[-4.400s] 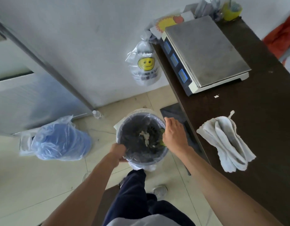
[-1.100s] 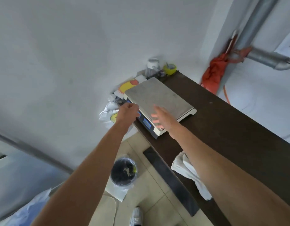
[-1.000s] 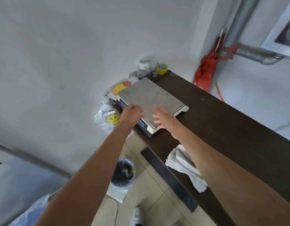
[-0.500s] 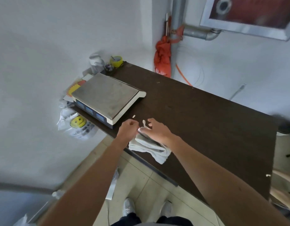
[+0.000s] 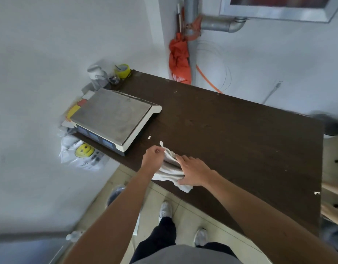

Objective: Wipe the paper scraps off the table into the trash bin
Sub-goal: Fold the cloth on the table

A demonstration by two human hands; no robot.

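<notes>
A crumpled white cloth (image 5: pixel 168 173) lies near the front edge of the dark brown table (image 5: pixel 231 130). My left hand (image 5: pixel 152 157) pinches the cloth's upper corner. My right hand (image 5: pixel 193 171) lies over the cloth's right side, thumb tucked under it. A small white paper scrap (image 5: pixel 149 137) sits just beyond the cloth, beside the scale. Another scrap (image 5: pixel 316 193) lies at the table's right edge. The lined trash bin (image 5: pixel 115 193) stands on the floor left of the table, mostly hidden by my left forearm.
A weighing scale (image 5: pixel 115 117) fills the table's left end, with a yellow tape roll (image 5: pixel 123 70) and small jars behind it. A smiley-face plastic bag (image 5: pixel 82 153) hangs below the scale. An orange cloth (image 5: pixel 178 61) hangs on a pipe in the corner.
Both hands came back from the scale to the cloth. Since half a second ago, my right hand has slid further over the cloth and my left hand keeps hold of its corner.
</notes>
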